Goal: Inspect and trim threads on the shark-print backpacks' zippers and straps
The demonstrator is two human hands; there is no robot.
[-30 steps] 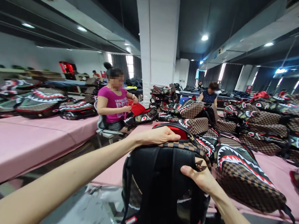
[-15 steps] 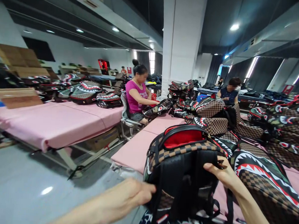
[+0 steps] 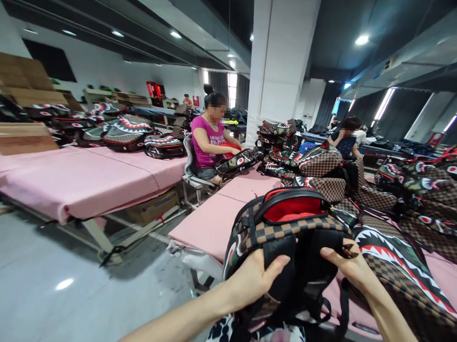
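Note:
In front of me a backpack with a brown checked trim and black straps stands upright, its back panel towards me. Its top is unzipped and shows a red lining. My left hand grips the backpack's left shoulder strap, thumb laid across the black padding. On the other side, my right hand is closed on the right strap near the backpack's edge. A small dark brown thing shows at that hand; its kind is unclear. The fingers behind the straps are hidden.
A shark-mouth backpack lies close on the right, with piles of similar bags beyond. The pink-covered table runs ahead to a seated co-worker. Another pink table stands left across the floor.
My left hand has moved up and right from the backpack's lower left side onto its left strap. My right hand keeps its grip. The view has shifted slightly.

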